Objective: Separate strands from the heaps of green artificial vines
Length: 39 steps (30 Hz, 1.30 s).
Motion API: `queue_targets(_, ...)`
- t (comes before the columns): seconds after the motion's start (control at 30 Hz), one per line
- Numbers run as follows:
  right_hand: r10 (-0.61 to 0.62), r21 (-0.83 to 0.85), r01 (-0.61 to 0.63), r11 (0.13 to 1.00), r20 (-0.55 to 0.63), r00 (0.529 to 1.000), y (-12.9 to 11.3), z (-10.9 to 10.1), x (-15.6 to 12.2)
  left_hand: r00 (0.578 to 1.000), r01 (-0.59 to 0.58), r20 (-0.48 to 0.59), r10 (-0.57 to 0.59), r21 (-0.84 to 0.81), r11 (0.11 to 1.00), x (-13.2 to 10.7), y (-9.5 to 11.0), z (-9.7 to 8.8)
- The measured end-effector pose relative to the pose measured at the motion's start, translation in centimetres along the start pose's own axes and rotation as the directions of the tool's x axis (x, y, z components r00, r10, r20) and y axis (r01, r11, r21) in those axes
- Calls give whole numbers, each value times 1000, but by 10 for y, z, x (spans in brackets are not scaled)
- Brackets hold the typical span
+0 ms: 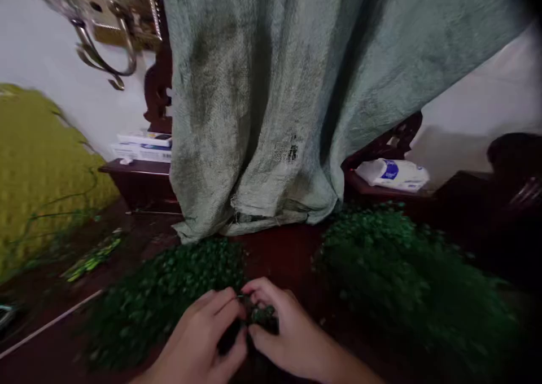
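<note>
My left hand and my right hand meet at the lower middle of the head view. Between them is a small dark green leafy sprig. The fingers of my right hand curl around its leaves. My left thumb and fingers pinch at its left side, where the exact contact is dim and blurred. A heap of small green leafy sprigs lies just behind and to the left of my hands. Another, larger leafy heap spreads out at the right.
A grey-green woven sack hangs in folds straight ahead. Boxes rest on a dark wooden ledge at left; a white-and-blue soft pack lies at right. Yellow material, a thin stick and metal hooks are on the left.
</note>
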State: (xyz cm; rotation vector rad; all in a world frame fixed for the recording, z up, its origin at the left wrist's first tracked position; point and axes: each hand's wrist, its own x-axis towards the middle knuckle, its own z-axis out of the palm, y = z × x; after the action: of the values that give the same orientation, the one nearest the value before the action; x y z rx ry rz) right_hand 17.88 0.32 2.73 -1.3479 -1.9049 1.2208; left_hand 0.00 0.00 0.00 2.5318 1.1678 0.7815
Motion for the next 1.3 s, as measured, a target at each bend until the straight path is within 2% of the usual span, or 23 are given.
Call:
queue_targets(0.13,-8,-33,7,999,-15,1000,4,4,-1,1000,-19,-10,19,9,1000,-1,5,-2)
queue_targets(0.37,-66,-15,65,998,-50,997,14,8,3,998,-33,-50,32,-16,999,-2,0,1)
queue_targets(0.57,-81,-74,77,994,-59,995,10,7,4,998,-34,-56,31,-43,998,-2,4,-1)
queue_targets(0.7,-91,-111,86,990,-48,995,9,8,1,992,-68,-102,69,9,998,-2,3,0)
queue_targets(0.9,-169,-97,164,982,-49,984,9,9,1,985,-95,-144,98,24,995,-1,-3,-1)
queue_targets(1.1,-214,-187,189,964,-126,969,12,9,5,984,-112,-150,100,-77,991,1,-2,-3)
queue_targets(1.2,-273,-228,249,941,-80,959,12,8,4,990,-80,-119,73,-58,995,2,-1,-5)
queue_targets(1.3,-324,-345,289,893,-47,945,11,8,1,995,-58,-86,57,-4,998,2,0,-6)
